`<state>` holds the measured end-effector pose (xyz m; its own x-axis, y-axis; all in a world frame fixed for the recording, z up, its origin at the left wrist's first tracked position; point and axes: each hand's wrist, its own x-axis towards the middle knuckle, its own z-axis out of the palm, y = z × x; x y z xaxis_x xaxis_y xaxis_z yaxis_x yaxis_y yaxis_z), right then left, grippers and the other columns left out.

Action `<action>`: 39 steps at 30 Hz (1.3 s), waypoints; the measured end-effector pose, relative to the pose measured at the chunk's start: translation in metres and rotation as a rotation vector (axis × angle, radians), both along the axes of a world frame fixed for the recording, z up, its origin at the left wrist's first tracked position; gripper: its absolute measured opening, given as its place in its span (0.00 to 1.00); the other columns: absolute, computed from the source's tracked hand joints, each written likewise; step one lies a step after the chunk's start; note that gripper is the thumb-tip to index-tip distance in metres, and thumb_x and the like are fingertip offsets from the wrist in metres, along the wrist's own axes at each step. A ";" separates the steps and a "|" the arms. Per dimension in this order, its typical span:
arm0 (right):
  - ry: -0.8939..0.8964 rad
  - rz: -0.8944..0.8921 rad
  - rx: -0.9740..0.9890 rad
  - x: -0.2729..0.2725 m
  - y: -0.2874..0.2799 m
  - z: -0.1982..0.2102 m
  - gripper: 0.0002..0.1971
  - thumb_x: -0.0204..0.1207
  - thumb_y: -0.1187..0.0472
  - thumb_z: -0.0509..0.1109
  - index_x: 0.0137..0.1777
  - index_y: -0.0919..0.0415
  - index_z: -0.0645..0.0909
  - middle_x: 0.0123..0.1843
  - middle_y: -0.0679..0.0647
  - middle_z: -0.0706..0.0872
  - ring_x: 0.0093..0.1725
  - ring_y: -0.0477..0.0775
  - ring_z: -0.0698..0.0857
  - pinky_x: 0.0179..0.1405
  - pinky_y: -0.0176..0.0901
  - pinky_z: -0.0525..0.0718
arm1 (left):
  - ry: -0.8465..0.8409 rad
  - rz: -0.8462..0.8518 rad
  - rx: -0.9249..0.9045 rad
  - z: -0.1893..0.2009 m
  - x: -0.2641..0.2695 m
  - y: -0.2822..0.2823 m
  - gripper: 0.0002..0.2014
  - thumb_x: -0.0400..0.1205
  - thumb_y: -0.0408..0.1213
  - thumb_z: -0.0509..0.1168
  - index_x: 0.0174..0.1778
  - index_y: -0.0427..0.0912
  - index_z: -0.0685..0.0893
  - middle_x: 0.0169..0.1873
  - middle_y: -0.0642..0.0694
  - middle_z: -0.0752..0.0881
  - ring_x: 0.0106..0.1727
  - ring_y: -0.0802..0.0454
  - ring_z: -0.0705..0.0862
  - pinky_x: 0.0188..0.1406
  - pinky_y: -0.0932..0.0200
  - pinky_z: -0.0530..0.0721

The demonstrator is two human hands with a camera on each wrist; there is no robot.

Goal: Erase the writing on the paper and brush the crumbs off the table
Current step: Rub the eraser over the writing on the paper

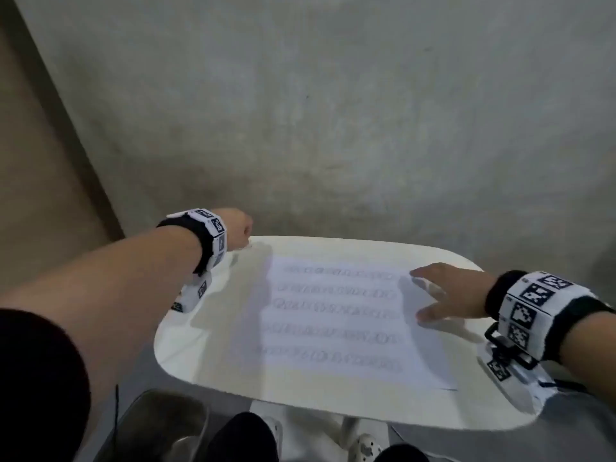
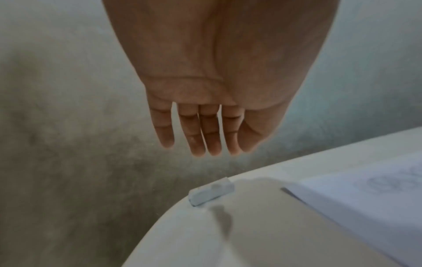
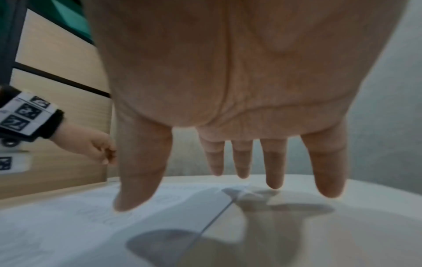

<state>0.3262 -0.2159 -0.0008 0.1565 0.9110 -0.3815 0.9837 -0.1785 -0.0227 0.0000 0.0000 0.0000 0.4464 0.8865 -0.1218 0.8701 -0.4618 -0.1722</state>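
A white sheet of paper with several rows of pencil writing lies on the white oval table. My right hand is spread open over the paper's right edge, with the thumb down on the sheet. My left hand hovers at the table's far left corner. Its fingers hang straight and hold nothing. Just below them a small pale eraser lies at the table rim, apart from the paper's corner. I can make out no crumbs.
Grey concrete floor surrounds the table. A wooden panel stands on the left. Under the table's near edge are its white pedestal, my dark legs and a pale shoe. A grey seat-like shape sits at the lower left.
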 end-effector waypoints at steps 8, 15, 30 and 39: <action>-0.112 0.064 -0.153 -0.009 0.008 -0.011 0.49 0.73 0.36 0.67 0.85 0.50 0.44 0.86 0.47 0.43 0.85 0.51 0.51 0.83 0.48 0.54 | 0.259 -0.007 -0.130 -0.031 0.027 0.031 0.30 0.79 0.30 0.69 0.79 0.39 0.71 0.74 0.40 0.76 0.72 0.41 0.78 0.65 0.55 0.76; -0.118 0.069 -0.155 -0.009 0.008 -0.014 0.50 0.73 0.36 0.68 0.85 0.53 0.43 0.86 0.49 0.43 0.85 0.53 0.50 0.82 0.48 0.54 | 0.183 -0.002 -0.042 -0.052 0.009 0.051 0.14 0.72 0.33 0.69 0.51 0.47 0.78 0.49 0.42 0.85 0.47 0.40 0.86 0.51 0.48 0.86; 0.323 0.019 0.152 -0.051 0.000 0.022 0.46 0.60 0.34 0.74 0.78 0.45 0.62 0.76 0.46 0.73 0.73 0.50 0.75 0.74 0.49 0.72 | -0.874 -0.251 -0.484 0.034 0.079 -0.087 0.03 0.84 0.31 0.66 0.49 0.40 0.85 0.38 0.47 0.85 0.41 0.51 0.83 0.45 0.59 0.84; 0.569 -0.115 0.417 -0.057 -0.022 0.025 0.10 0.82 0.54 0.65 0.39 0.55 0.76 0.32 0.51 0.87 0.33 0.57 0.87 0.47 0.57 0.87 | -0.969 -0.348 -0.770 0.021 0.127 -0.134 0.10 0.83 0.37 0.70 0.37 0.43 0.79 0.35 0.45 0.88 0.34 0.56 0.89 0.40 0.61 0.84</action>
<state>0.2691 -0.2374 0.0237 0.1405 0.9885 -0.0561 0.7746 -0.1450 -0.6157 0.1273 -0.1337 0.0206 0.8326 0.5520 -0.0455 0.3036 -0.3861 0.8711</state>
